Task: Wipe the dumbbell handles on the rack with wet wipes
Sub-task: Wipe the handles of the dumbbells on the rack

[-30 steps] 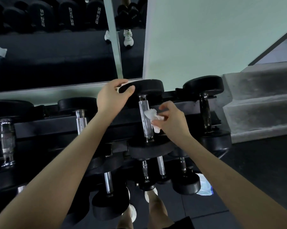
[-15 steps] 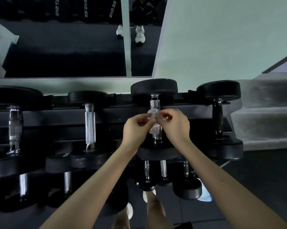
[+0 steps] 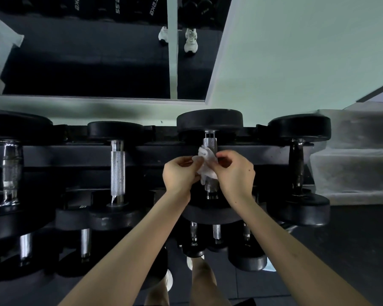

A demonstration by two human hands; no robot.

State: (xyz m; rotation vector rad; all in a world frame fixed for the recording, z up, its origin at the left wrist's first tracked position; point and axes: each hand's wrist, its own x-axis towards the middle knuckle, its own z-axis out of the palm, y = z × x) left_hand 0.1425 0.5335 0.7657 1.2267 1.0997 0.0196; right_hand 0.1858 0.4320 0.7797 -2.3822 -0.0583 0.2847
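Pinches a crumpled white wipe [image 3: 206,165] from 9 o'clock with the left hand [image 3: 178,173], curled tight on its edge. Grips the same wipe from 3 o'clock with the right hand [image 3: 235,171], likewise curled round it (nothing slack on either side). Holds it over the knurled steel handle [image 3: 210,143] of a black dumbbell [image 3: 209,120], just right of centre on the top shelf of the rack [image 3: 159,151]. Leaves bare metal showing at 12 and 6 o'clock of the wipe. Flanked at 3 o'clock by a dark-handled dumbbell [image 3: 297,164], at 9 o'clock by a steel-handled one [image 3: 117,171]. Further up, at 12 o'clock, a mirror [image 3: 86,58] with pale shoes [image 3: 190,40] reflected.
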